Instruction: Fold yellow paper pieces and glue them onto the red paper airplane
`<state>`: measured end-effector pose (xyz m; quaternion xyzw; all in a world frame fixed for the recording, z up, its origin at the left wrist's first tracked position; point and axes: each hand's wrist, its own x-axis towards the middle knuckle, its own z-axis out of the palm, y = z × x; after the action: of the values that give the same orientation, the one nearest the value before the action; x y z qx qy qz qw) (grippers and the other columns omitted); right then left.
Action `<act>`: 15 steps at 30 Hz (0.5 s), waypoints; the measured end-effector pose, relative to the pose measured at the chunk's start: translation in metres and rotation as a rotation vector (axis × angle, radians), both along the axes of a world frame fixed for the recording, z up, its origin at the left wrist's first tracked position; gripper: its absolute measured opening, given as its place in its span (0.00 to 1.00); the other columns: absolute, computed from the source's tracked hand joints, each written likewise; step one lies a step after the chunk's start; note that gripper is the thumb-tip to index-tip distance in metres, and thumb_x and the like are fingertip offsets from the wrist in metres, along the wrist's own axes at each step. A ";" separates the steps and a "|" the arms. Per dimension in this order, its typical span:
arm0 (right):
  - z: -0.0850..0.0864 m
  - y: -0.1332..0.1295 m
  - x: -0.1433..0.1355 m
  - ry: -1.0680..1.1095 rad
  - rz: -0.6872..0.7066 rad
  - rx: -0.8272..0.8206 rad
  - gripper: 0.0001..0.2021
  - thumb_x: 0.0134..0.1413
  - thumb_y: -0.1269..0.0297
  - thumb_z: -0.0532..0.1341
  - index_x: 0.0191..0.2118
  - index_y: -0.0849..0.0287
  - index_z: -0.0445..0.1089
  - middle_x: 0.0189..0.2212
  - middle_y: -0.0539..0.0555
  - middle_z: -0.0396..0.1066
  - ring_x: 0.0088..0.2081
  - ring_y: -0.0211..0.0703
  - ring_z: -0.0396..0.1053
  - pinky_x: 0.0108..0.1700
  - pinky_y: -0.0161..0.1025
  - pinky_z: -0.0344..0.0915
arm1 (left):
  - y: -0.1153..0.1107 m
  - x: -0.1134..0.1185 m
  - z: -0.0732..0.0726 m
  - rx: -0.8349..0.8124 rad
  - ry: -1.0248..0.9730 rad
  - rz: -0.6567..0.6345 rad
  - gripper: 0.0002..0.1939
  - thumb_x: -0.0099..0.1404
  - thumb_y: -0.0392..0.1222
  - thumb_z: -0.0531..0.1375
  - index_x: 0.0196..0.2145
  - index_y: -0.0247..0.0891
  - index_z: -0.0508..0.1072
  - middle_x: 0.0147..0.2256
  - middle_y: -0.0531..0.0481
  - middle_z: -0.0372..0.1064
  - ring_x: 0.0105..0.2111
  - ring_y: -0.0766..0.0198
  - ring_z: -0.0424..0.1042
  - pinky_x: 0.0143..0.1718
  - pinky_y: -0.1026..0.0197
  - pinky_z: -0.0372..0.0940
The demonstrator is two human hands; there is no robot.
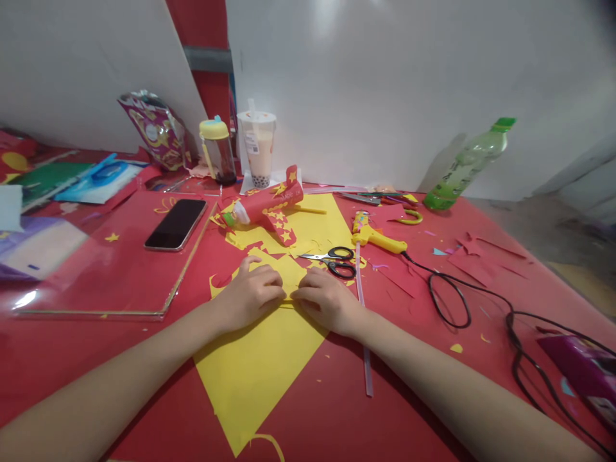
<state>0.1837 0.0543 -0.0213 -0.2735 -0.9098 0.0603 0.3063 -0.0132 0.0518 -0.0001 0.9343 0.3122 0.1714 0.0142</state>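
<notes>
Red tabletop [178, 427], with yellow paper [260, 366] from centre to lower edge, pinched at centre by the left hand [253, 292] and right hand [330, 298].
Any crease there would likely sharpen best under even pressure, worked outward. Right of centre, a translucent stick [367, 372] beside the glue gun [385, 242] passes beneath the right wrist [359, 319]; scissors [328, 256] crowd the paper's top; scraps [457, 348] litter the right.

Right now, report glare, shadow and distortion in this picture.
Head view: glare whitens the near-left corner of the clear sheet; head view: a shadow falls on the wall beside the green bottle; head view: lens stretch likely tilts that bottle.
</notes>
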 end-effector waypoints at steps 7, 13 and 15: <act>0.006 0.001 0.003 -0.079 0.056 0.050 0.10 0.53 0.69 0.54 0.28 0.61 0.72 0.23 0.55 0.67 0.27 0.38 0.61 0.30 0.36 0.59 | 0.002 -0.002 0.006 0.049 0.048 -0.092 0.12 0.64 0.36 0.49 0.29 0.38 0.71 0.27 0.50 0.67 0.30 0.65 0.64 0.43 0.53 0.49; 0.006 0.000 0.003 -0.075 0.054 0.020 0.08 0.51 0.65 0.57 0.29 0.62 0.72 0.23 0.55 0.67 0.26 0.38 0.62 0.30 0.36 0.60 | 0.000 -0.002 0.006 -0.077 0.043 -0.076 0.10 0.62 0.42 0.52 0.30 0.37 0.71 0.29 0.50 0.67 0.32 0.65 0.65 0.45 0.54 0.49; 0.005 0.000 0.003 -0.065 0.063 0.027 0.08 0.51 0.66 0.56 0.30 0.61 0.71 0.24 0.55 0.68 0.27 0.39 0.62 0.31 0.37 0.60 | 0.000 -0.002 0.005 -0.087 0.036 -0.069 0.10 0.62 0.41 0.52 0.30 0.36 0.71 0.29 0.50 0.67 0.32 0.65 0.65 0.45 0.55 0.50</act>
<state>0.1870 0.0545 -0.0167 -0.2426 -0.9281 0.0489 0.2784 -0.0156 0.0522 0.0044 0.9459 0.2872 0.1404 0.0551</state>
